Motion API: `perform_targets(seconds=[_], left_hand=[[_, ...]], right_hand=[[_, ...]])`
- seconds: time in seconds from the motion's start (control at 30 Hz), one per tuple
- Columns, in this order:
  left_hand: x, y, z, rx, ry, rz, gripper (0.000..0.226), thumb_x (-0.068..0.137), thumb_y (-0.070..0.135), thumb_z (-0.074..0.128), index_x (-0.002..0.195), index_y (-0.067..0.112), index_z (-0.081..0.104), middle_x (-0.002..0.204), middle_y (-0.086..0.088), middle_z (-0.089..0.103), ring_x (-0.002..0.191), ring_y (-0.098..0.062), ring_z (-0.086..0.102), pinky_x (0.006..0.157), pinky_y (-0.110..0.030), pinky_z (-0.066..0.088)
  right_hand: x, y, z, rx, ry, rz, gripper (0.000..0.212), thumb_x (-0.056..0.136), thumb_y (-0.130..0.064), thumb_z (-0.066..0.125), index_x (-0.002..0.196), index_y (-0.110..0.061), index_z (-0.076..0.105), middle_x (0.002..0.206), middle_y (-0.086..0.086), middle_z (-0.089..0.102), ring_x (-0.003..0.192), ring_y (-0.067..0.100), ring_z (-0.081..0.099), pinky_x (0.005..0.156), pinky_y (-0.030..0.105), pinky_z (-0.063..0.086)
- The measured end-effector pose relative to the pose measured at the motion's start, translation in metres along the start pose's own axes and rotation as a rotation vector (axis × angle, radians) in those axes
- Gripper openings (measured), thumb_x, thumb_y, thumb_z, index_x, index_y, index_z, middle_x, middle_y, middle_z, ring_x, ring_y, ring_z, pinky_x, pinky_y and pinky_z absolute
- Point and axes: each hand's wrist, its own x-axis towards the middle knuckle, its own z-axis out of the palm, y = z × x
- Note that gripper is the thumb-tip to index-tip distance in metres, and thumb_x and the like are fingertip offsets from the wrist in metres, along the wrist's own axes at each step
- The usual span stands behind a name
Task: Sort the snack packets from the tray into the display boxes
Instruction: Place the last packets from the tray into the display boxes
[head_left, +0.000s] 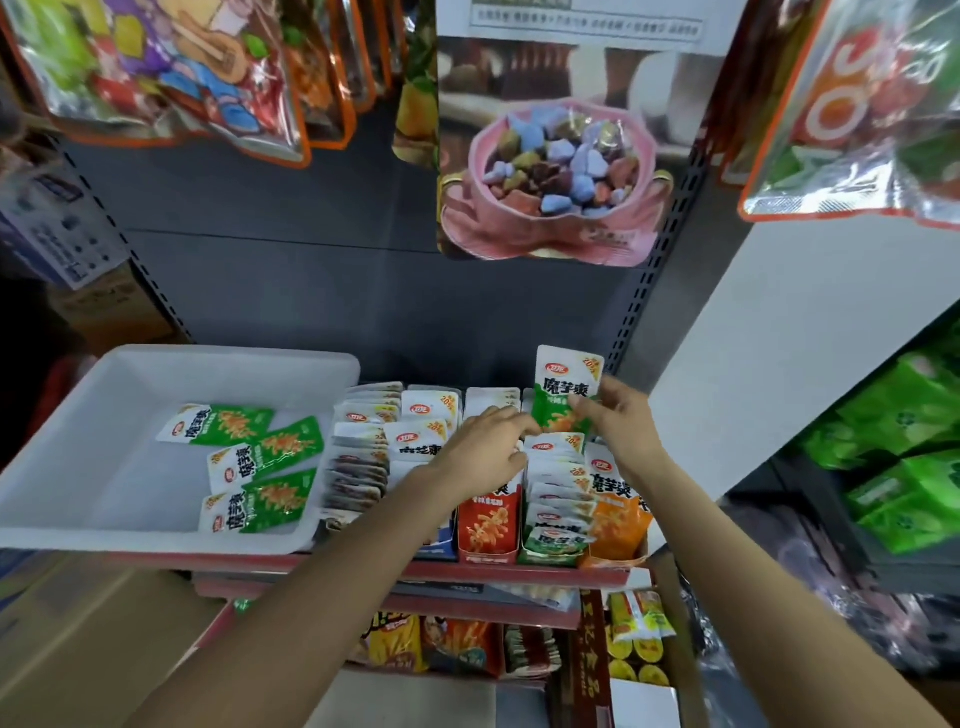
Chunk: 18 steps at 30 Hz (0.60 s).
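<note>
Two hands (545, 436), three tray packets (249, 467)

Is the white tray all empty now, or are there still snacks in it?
Not empty. Three green snack packets still lie flat in the white tray. The right hand holds a fourth above the display boxes.

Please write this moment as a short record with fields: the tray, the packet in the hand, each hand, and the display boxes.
tray: white tray on the shelf, left of the boxes; three green packets lie flat in it
held packet: one green packet, upright, above the green display box
right hand: right hand pinches the held packet at its lower part
left hand: left hand reaches over the box rows, fingertips at the held packet's lower left edge
display boxes: row with a red box, the green box and an orange box, packets standing inside
</note>
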Motion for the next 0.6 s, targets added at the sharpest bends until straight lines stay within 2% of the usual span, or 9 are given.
perform_targets(seconds=[0.1,0.23,0.37,0.47,0.5,0.53,0.57,0.6], left_hand=[[-0.001,-0.002,0.001,0.017,-0.021,-0.004,0.042,0.095,0.014,0.046,0.136,0.022,0.044,0.138,0.001,0.045,0.128,-0.016,0.037,0.107,-0.035,0.032],[-0.001,-0.005,0.003,-0.008,-0.050,-0.029,0.047,0.096,0.012,0.043,0.140,0.025,0.039,0.143,0.000,0.042,0.131,-0.018,0.036,0.107,-0.036,0.033],[-0.001,-0.006,0.005,-0.043,-0.051,-0.044,0.047,0.095,0.012,0.044,0.141,0.025,0.039,0.143,0.000,0.042,0.131,-0.018,0.036,0.106,-0.038,0.035],[-0.001,-0.007,0.006,-0.072,-0.042,-0.055,0.047,0.094,0.012,0.045,0.140,0.023,0.039,0.142,0.000,0.044,0.130,-0.017,0.037,0.105,-0.037,0.036],[-0.001,-0.007,0.006,-0.078,-0.040,-0.058,0.047,0.094,0.012,0.045,0.139,0.023,0.039,0.142,0.000,0.045,0.130,-0.017,0.038,0.105,-0.037,0.037],[-0.001,-0.007,0.006,-0.083,-0.038,-0.060,0.047,0.094,0.012,0.045,0.139,0.023,0.039,0.141,0.000,0.045,0.130,-0.017,0.038,0.105,-0.037,0.037],[-0.002,-0.006,0.006,-0.087,-0.036,-0.061,0.047,0.094,0.012,0.045,0.139,0.023,0.039,0.141,0.000,0.045,0.130,-0.017,0.038,0.105,-0.037,0.036],[-0.002,-0.006,0.006,-0.090,-0.033,-0.059,0.047,0.094,0.012,0.045,0.139,0.022,0.039,0.141,0.000,0.045,0.130,-0.017,0.038,0.106,-0.037,0.036]], right_hand=[[0.003,0.006,0.001,-0.187,0.000,0.088,0.018,0.085,-0.003,0.064,0.102,-0.009,0.064,0.101,0.010,0.070,0.082,0.024,0.069,0.078,0.042,0.057],[0.004,-0.003,0.001,-0.290,0.067,-0.020,0.013,0.091,-0.015,0.060,0.103,-0.010,0.061,0.090,0.000,0.066,0.077,0.016,0.065,0.067,0.030,0.053],[0.004,-0.006,0.001,-0.511,0.059,-0.173,0.010,0.093,-0.014,0.056,0.093,-0.008,0.063,0.080,0.001,0.063,0.075,0.019,0.060,0.063,0.025,0.040],[0.002,-0.004,0.003,-0.737,-0.039,-0.093,0.027,0.092,-0.010,0.055,0.066,-0.017,0.051,0.063,-0.001,0.051,0.070,0.026,0.050,0.053,0.026,0.030],[0.002,-0.004,0.003,-0.768,-0.054,-0.074,0.030,0.092,-0.008,0.054,0.065,-0.020,0.048,0.063,-0.002,0.051,0.071,0.026,0.049,0.052,0.024,0.030],[0.003,-0.004,0.003,-0.765,-0.058,-0.078,0.023,0.092,-0.007,0.052,0.072,-0.018,0.055,0.070,-0.001,0.056,0.073,0.025,0.051,0.055,0.023,0.032],[0.001,-0.004,0.004,-0.739,-0.050,-0.098,0.016,0.093,-0.007,0.051,0.087,-0.014,0.063,0.082,0.002,0.062,0.077,0.022,0.054,0.060,0.024,0.036],[-0.001,-0.005,0.004,-0.714,-0.038,-0.136,0.018,0.094,-0.008,0.049,0.102,-0.012,0.065,0.094,0.002,0.064,0.082,0.019,0.056,0.067,0.022,0.037]])
